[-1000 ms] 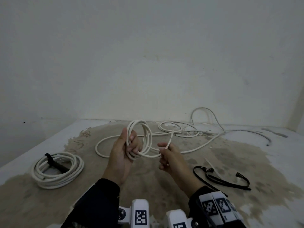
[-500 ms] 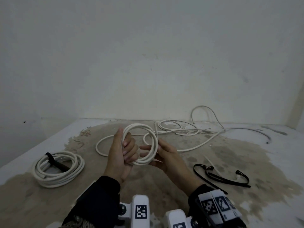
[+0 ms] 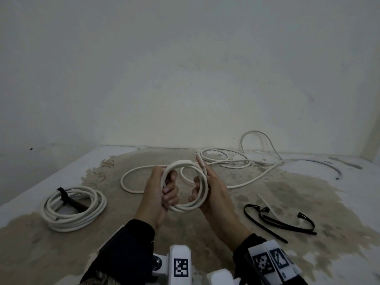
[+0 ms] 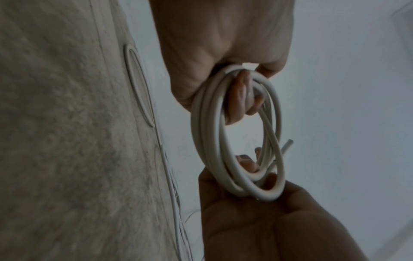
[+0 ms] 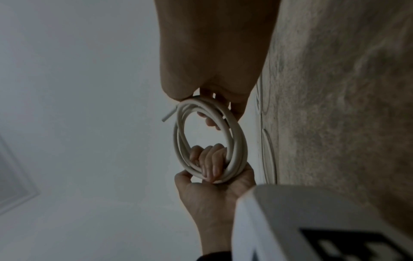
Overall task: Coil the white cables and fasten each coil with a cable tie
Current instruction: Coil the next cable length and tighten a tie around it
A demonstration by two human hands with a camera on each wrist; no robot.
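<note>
A small coil of white cable (image 3: 181,163) hangs in the air between both hands. My left hand (image 3: 164,192) grips its left side, fingers curled through the ring. My right hand (image 3: 202,190) grips the right side, and the cable's cut end (image 3: 200,163) sticks up just above it. In the left wrist view the coil (image 4: 202,127) shows several turns, with the left hand (image 4: 223,53) above it and the right hand (image 4: 268,211) below. The right wrist view shows the coil (image 5: 238,143) between the right hand (image 5: 212,53) and the left hand (image 5: 212,185).
A finished coil (image 3: 74,210) bound with a black tie (image 3: 66,199) lies on the stained floor at left. Loose black cable ties (image 3: 277,221) lie at right. More white cable (image 3: 226,160) sprawls by the back wall, with a loop (image 3: 131,182) behind my hands.
My right hand has wound the last free length onto the coil and now grips its right side. The cable end has come up off the floor and stands above that hand.
</note>
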